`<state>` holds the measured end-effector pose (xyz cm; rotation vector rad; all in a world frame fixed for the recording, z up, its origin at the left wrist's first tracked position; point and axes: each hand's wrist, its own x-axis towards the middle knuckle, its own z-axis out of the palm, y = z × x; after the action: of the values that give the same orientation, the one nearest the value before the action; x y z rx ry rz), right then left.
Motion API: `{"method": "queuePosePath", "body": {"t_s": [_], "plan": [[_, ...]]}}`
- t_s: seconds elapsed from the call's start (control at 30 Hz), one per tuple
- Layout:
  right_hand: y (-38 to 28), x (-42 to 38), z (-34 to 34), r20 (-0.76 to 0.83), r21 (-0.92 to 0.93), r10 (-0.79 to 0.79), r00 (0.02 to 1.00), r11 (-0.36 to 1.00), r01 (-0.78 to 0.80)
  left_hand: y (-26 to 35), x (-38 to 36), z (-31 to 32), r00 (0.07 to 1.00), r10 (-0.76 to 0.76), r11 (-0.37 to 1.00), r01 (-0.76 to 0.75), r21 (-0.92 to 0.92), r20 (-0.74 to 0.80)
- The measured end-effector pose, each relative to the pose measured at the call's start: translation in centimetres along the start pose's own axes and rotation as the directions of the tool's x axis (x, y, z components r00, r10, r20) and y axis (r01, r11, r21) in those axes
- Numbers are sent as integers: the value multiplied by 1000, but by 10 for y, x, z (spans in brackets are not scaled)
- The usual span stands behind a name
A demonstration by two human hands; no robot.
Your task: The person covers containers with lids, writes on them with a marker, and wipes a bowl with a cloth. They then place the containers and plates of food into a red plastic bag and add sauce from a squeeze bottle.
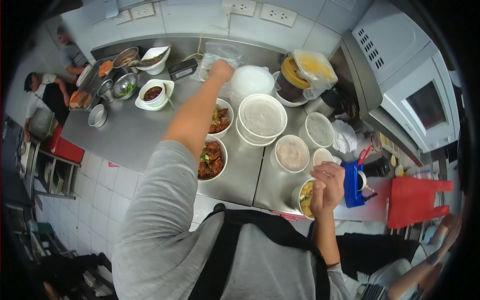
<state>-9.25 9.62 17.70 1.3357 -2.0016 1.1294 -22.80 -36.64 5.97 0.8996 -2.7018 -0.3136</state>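
Note:
My left hand [220, 71] is stretched to the back of the steel counter, its fingers closed at a crumpled clear plastic bag [227, 51]. Loosely curled, my right hand [328, 187] hovers over the edge of a white bowl of yellow food [306, 199], with a gap between thumb and fingers. Just beyond it is a small lidded cup [322, 156]. Under my left forearm, partly hidden, stand a bowl of browned meat pieces [212, 161] and another bowl of meat [220, 120]. Large tubs with clear lids [262, 116] stand between my arms, beside a lidded round container [291, 154].
White plastic lids [252, 81] lie behind the tubs. A dark sauce bowl [152, 93] and metal bowls [125, 86] are at left. A microwave [407, 90], blue holder [355, 184] and red bag [417, 202] stand right. Other people are at far left and lower right.

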Motion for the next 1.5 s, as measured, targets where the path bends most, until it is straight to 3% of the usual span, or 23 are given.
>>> {"method": "queuePosePath", "body": {"t_s": [0.03, 0.17, 0.23, 0.3, 0.37, 0.47, 0.63, 0.7, 0.77, 0.83, 0.87, 0.97, 1.07, 1.2, 1.3, 1.33, 1.37, 1.47, 1.5], "plan": [[3, -4, 1, -20, 8, 59, 998, 998, -59, 5, -1, -7, 998, -55, 995, 52, -83, -27], [9, -16, -5, -95, -16, 210, 973, 977, -213, 13, -4, -19, 980, -56, 993, 75, -93, 192], [14, -25, -19, -134, -115, 212, 968, 967, -228, -16, 37, 33, 998, 48, 999, -47, -16, 45], [19, -37, -37, -257, -71, 317, 913, 936, -345, -7, 28, 20, 996, 77, 997, -76, -18, 43], [24, -48, -58, -345, -88, 342, 874, 915, -393, 12, 5, -3, 998, -30, 991, 37, -131, 60], [27, -61, -78, -452, -19, 389, 803, 896, -444, 17, 1, -8, 999, -6, 992, 12, -129, 42], [24, -73, -86, -460, -49, 397, 794, 882, -469, 5, 15, 5, 985, -118, 971, 87, -225, -128], [25, -78, -86, -455, -47, 410, 791, 876, -480, -14, 32, 13, 996, 62, 966, -44, -254, 61], [34, -78, -84, -481, -31, 490, 727, 819, -573, -5, 14, 6, 982, 101, 965, -57, -258, 160], [38, -67, -81, -381, -238, 515, 768, 748, -620, 10, -10, -17, 988, 1, 976, 32, -216, 152], [50, -68, -79, -286, -269, 509, 812, 770, -578, 6, -4, -4, 998, -25, 972, 11, -235, -54], [91, -75, -68, -21, -412, 378, 926, 841, -352, 13, -11, -17, 954, -29, 945, -71, -320, -298], [116, -79, -52, 208, -409, 404, 891, 863, -296, 22, -24, -55, 957, 50, 912, -160, -378, -285], [127, -76, -26, 399, -324, 291, 869, 932, -163, 2, -13, -54, 996, 80, 944, -92, -317, -48], [103, -54, -7, 105, -108, 432, 896, 900, -421, 11, -32, -40, 998, 56, 982, -54, -181, 6], [95, -45, -4, 31, -26, 442, 897, 897, -441, 12, -31, -30, 997, 61, 985, -54, -163, 37], [89, -38, -3, 53, -11, 436, 898, 900, -436, 12, -27, -21, 995, 68, 988, -57, -146, 69], [82, -26, -3, 114, 41, 397, 911, 914, -403, 10, -23, -2, 993, -97, 972, 81, -220, -65], [79, -21, -2, 128, 57, 409, 903, 906, -419, 3, -13, 7, 996, -84, 975, 79, -209, -16]]}}
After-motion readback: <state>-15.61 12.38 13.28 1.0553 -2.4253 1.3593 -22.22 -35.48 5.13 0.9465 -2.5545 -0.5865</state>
